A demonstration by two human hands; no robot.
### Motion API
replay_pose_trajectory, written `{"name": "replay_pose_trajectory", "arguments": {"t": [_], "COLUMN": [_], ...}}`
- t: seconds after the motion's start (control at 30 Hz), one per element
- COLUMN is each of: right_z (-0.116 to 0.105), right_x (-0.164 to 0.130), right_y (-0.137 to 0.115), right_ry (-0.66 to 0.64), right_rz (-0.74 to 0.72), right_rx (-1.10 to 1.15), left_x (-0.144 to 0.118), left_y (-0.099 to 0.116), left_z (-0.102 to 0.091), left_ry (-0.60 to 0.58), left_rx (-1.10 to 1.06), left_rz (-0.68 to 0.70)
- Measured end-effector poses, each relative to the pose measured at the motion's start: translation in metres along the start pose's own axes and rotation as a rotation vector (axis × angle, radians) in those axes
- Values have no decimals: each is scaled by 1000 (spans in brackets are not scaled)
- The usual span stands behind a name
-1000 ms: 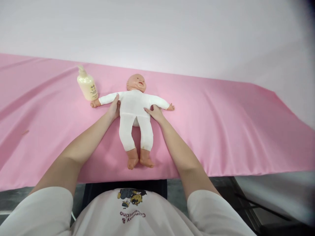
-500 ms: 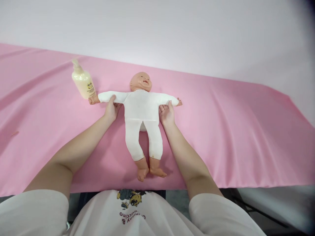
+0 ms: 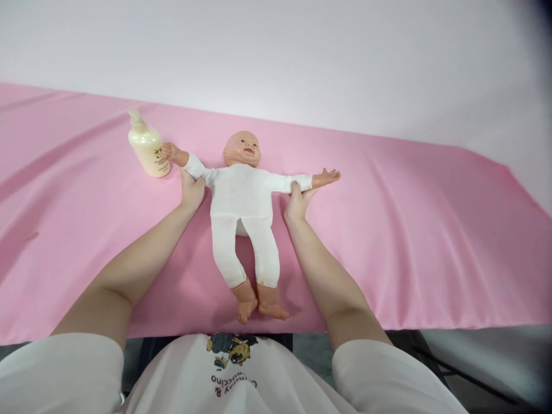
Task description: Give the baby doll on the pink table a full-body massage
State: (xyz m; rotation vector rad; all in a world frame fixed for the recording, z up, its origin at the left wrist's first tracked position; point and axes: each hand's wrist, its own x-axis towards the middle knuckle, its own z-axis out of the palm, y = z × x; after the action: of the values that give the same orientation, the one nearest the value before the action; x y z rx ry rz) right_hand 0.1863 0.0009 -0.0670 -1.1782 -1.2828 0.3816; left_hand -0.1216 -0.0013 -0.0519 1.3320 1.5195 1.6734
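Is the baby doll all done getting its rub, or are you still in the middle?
In the middle. Done: the doll lies on its back on the pink cloth. In hand: the left hand and right hand each hold an arm by its sleeve. Left: the lotion bottle stands untouched by both hands.

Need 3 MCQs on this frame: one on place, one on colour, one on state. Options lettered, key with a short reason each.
1. Where does the pump bottle stand?
A. between the doll's legs
B. by the doll's outstretched hand, on the person's left
C. off the cloth

2. What colour is the cloth under the doll?
A. pink
B. blue
C. green

3. How does the doll lie?
A. face down
B. sitting upright
C. on its back, arms spread

Answers: 1 B, the doll's hand meets the bottle beyond the left hand. 2 A, pink all across. 3 C, face up, with the left hand and right hand at its arms.
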Motion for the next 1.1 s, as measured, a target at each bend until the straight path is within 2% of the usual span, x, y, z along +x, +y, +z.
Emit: {"name": "replay_pose_trajectory", "arguments": {"t": [0.1, 0.27, 0.5, 0.6, 0.73, 0.87, 0.93, 1.1], "right_z": [1, 5, 3, 3, 6, 5, 4, 4], "right_x": [-3, -11, -20, -21, -19, -19, -19, -17], "right_y": [-13, -22, -24, -29, -32, -32, -30, -18], "right_ry": [127, -32, -138, -139, -104, -212, -255, -172], "right_rz": [-76, -120, -118, -122, -129, -124, -130, -170], "right_rx": [-66, -182, -302, -286, -245, -232, -221, -192], "left_x": [-3, -14, -18, -16, -13, -10, -8, -1], "left_y": [5, 15, 22, 20, 13, 6, 4, -7], "left_z": [-2, -4, -1, 1, 0, 0, 0, -1], "left_ry": [-57, -276, -353, -404, -366, -320, -284, -183], "left_rx": [86, 118, 48, -11, -27, 59, 34, 12], "left_rz": [111, 284, 202, 185, 174, 160, 168, 278]}}
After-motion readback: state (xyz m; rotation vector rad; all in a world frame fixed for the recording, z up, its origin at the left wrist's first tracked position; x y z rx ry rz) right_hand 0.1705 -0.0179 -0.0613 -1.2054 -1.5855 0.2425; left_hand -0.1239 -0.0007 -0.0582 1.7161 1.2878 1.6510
